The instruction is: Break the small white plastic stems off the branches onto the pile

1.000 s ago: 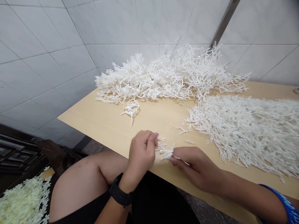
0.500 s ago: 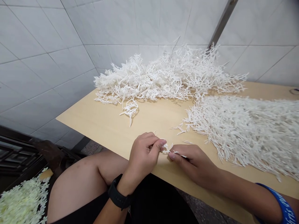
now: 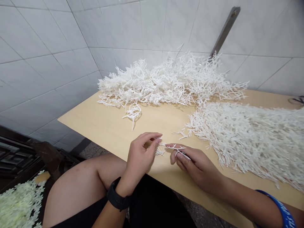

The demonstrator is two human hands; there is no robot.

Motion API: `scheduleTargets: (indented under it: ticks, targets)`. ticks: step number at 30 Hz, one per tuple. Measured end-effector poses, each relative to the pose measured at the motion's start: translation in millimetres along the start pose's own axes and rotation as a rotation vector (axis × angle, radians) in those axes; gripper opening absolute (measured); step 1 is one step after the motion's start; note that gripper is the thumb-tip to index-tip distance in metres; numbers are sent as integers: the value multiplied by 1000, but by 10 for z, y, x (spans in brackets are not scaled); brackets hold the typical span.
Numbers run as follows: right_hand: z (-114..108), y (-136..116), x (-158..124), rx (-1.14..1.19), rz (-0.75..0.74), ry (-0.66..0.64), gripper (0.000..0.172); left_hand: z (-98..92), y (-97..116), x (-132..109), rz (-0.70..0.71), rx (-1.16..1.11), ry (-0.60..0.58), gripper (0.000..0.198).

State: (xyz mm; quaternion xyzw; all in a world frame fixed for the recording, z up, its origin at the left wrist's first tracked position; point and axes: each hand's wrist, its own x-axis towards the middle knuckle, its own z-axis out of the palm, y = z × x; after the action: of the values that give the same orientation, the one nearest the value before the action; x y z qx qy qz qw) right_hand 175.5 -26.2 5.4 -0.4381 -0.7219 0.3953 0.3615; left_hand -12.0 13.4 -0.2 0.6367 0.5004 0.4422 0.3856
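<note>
- While the right hand (image 3: 200, 166) is pinching a white branched stem (image 3: 177, 148) above the table (image 3: 106, 126), near its front edge, the stem's arms are jutting past the fingers; a tug on one could be twisting the whole piece free.
- The left hand (image 3: 141, 155) is hovering just beside, toward the table's left corner, thumb and forefinger nearly meeting; whether they are clamping anything is not showing clearly.
- Loose sprigs (image 3: 160, 151) are lying by the left fingers, not far from the front edge; a low wrist sweep could be brushing them onto the floor (image 3: 91, 150).
- Between front and back edges, a flat pile of sprigs (image 3: 249, 136) is lying near the right forearm (image 3: 237, 193), which could be dragging strays away.
- Along the back edge, a tangled heap (image 3: 166, 84) is resting; pulling one strand could be snagging others.
</note>
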Motion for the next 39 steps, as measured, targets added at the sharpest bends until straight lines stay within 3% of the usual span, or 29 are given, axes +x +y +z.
scheduleTargets:
  ticks: [6, 8, 10, 14, 15, 16, 17, 20, 21, 23, 25, 29, 30, 32, 33, 35, 39]
  targets:
    - [-160, -52, 21, 173, 106, 207, 15, 2, -9, 5, 25, 26, 28, 26]
    - [-233, -163, 36, 165, 110, 205, 9, -5, -18, 12, 38, -1, 57, 26]
    - [-258, -351, 8, 71, 139, 53, 14, -21, -29, 20, 15, -52, 103, 27]
    - [-281, -837, -61, -77, 167, -632, 12, -58, -48, 33, -67, -161, 185, 27]
    - [-346, -935, -13, -76, 140, -752, 14, -64, -50, 33, -80, -183, 187, 27]
    - [-456, -1005, 77, -87, 104, -793, 17, -69, -49, 32, -87, -199, 182, 27]
    - [-610, -1042, 205, -107, 69, -689, 20, -72, -47, 31, -89, -208, 176, 27]
    - [-1188, -929, 659, -426, 61, 68, 28, -74, -45, 23, -76, -208, 185, 27]
    - [-1334, -837, 766, -578, 109, 223, 37, -73, -49, 21, -70, -209, 206, 27]
    - [-1405, -635, 838, -703, 180, 339, 56, -70, -69, 17, -72, -229, 263, 27]
    - [-1134, -465, 736, -826, 173, 241, 63, -67, -94, 14, -77, -256, 324, 27]
    - [-68, -333, 449, -866, -140, -342, 59, -74, -109, -2, -59, -275, 438, 28]
    - [157, -337, 442, -862, -190, -425, 60, -80, -105, -7, -66, -277, 456, 28]
    - [407, -345, 520, -880, -238, -460, 59, -92, -96, -9, -86, -283, 477, 27]
    - [418, -329, 578, -905, -225, -442, 57, -96, -96, -7, -93, -287, 484, 26]
    - [238, -227, 659, -992, -145, -375, 54, -94, -104, -1, -94, -290, 490, 25]
    - [-496, 183, 544, -1262, 117, -172, 53, -58, -127, 3, -93, -280, 472, 24]
